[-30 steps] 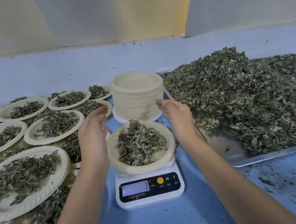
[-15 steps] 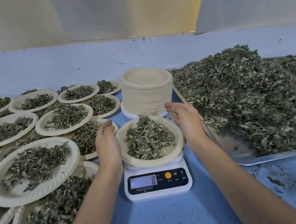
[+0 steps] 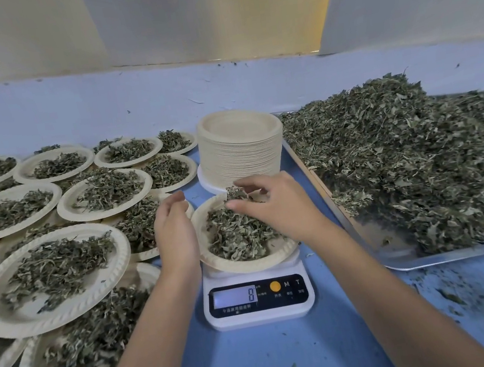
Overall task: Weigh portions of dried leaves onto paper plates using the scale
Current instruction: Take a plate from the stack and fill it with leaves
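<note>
Blue tabletop [image 3: 261, 362], pale wall [image 3: 23, 33]. Right hand [image 3: 278, 206] fingers [image 3: 253, 182] pinch leaves [image 3: 239, 234] over plate [image 3: 246, 266]; left hand [image 3: 174, 224] fingers straight.

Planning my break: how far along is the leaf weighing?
Done: many filled plates on the left. In hand: the plate on the scale, reading 8; the right hand pinches leaves over it, the left hand open beside it. Left: a big leaf pile on the tray, a stack of empty plates.

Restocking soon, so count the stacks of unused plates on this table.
1. The stack of empty plates stands behind the scale, just left of the tray heaped with leaves. Others may lie outside the view.
</note>
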Tool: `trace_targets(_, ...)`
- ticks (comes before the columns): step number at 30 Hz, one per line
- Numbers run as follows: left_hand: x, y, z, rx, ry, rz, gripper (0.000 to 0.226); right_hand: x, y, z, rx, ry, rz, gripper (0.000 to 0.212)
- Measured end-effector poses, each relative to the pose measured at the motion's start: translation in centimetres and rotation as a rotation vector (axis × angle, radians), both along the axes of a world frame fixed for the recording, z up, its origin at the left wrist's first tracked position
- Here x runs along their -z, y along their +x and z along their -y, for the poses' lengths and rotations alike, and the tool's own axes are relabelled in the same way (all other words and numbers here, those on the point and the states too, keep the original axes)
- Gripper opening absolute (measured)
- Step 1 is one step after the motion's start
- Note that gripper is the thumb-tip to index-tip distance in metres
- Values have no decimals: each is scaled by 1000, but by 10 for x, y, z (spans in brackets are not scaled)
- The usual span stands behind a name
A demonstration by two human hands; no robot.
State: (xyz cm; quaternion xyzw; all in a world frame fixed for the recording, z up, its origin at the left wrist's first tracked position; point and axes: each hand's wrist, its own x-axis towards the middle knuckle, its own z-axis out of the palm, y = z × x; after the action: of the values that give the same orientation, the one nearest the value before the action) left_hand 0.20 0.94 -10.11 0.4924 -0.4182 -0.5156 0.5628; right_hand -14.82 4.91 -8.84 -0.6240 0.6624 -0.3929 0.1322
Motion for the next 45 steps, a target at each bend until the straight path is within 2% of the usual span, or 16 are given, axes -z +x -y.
trace_targets(3,-1,1,1,-11,-13,-11,31,-2,4,0,-40,25,-127,36)
trace_targets(6,-2,2,1,-9,-23,-21,29,-3,4,1,-52,-44,-83,24)
trace_targets(10,-7,2,-4,9,-47,-36,30,-7,3,1,32,-206,91,21)
trace_targets(14,-17,1,-11,21,-108,-93,30,-15,5,4,95,-271,384,22)
trace_targets(16,-23,-3,-15,82,-133,-187,26,-20,11,4,71,-300,479,23)
trace_targets(19,-32,-11,-22,244,-62,-451,26,-24,22,0,-29,-330,510,23)
trace_targets(22,-39,-17,-27,361,93,-658,33,-24,32,-4,-104,-314,461,31)
trace_targets(24,-42,-18,-27,399,174,-753,37,-22,38,-8,-93,-310,366,23)
trace_targets(28,-45,-16,-25,397,299,-890,34,-21,44,-9,-73,-297,-73,29)
trace_targets(30,-45,-15,-25,395,338,-881,31,-20,45,-8,-95,-260,-183,32)
trace_targets(35,-44,-10,-23,376,388,-786,23,-15,52,-10,-197,-210,-187,33)
trace_targets(39,-49,-6,-23,363,413,-839,21,-13,55,-10,-175,-245,-244,32)
trace_targets(42,-52,-8,-26,361,450,-933,30,-11,50,-9,-66,-245,-342,32)
trace_targets(45,-50,-12,-25,331,454,-955,19,-7,44,-6,-70,-207,-335,33)
